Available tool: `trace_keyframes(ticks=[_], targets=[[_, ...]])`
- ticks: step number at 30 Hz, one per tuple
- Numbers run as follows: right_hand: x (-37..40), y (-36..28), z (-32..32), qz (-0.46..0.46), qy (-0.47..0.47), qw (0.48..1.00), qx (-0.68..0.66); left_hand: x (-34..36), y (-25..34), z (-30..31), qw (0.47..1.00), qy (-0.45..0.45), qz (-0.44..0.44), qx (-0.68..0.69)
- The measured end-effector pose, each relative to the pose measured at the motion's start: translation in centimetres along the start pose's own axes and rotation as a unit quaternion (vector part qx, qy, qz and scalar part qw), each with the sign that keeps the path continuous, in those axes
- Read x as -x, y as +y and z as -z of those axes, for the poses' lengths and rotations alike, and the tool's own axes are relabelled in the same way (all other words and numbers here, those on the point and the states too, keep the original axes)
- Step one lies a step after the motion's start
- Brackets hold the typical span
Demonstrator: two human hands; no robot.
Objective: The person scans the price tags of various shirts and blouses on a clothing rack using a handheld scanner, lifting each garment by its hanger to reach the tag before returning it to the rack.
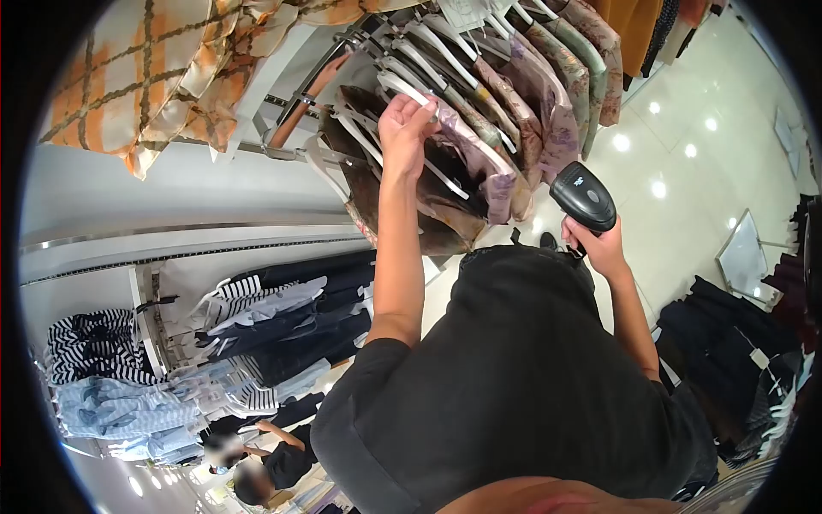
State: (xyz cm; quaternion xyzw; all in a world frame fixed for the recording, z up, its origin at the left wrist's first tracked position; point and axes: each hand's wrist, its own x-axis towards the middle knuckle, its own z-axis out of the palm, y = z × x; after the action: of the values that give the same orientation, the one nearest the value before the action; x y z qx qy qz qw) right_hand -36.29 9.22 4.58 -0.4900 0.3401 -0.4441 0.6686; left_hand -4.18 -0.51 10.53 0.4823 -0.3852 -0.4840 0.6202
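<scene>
My left hand (406, 135) is closed at the end of a white hanger (396, 84), fingers bent over its shoulder. From that hanger hangs a lilac floral garment (481, 163), next to several others on the rack. My right hand (597, 246) grips the handle of a black barcode scanner (584, 199) low in front of my body. The scanner's head points up toward the hanging garments, near a mauve floral top (548, 94). My palm and fingers hide most of the handle.
An orange plaid cloth (163, 73) hangs at upper left. Striped and dark clothes (282, 321) fill the left rack. Dark garments (728, 343) hang at right, near a tilted white panel (743, 254). Another person (287, 458) stands at lower left. Glossy tiles (655, 154) cover the floor.
</scene>
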Motion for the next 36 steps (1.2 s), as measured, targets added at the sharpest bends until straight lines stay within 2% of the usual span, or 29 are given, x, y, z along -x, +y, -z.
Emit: trace_keyframes(ticks=[3,5,17,27,32,36], targets=[[-0.1,0.1,1.3,0.022,-0.012,0.999,0.021,0.6,1.1,-1.8,0.999,0.000,-0.025,0.043],[-0.2,-0.3,1.7,0.019,-0.011,0.999,0.025,0.9,1.7,-3.3,0.996,-0.004,-0.074,0.045],[1.0,-0.5,5.0,0.015,-0.001,1.000,0.028,0.1,-2.0,-5.3,0.994,0.001,-0.101,0.031],[2.0,-1.2,7.3,0.019,-0.001,1.000,0.025,-1.0,0.0,-3.9,0.996,0.031,-0.082,0.027],[1.4,-2.0,7.0,0.027,-0.005,1.000,0.000,-0.4,1.4,-5.7,0.988,0.005,-0.062,0.140],[1.1,-2.2,6.9,0.040,-0.014,0.999,-0.006,0.7,1.1,-6.9,0.987,-0.008,-0.070,0.144]])
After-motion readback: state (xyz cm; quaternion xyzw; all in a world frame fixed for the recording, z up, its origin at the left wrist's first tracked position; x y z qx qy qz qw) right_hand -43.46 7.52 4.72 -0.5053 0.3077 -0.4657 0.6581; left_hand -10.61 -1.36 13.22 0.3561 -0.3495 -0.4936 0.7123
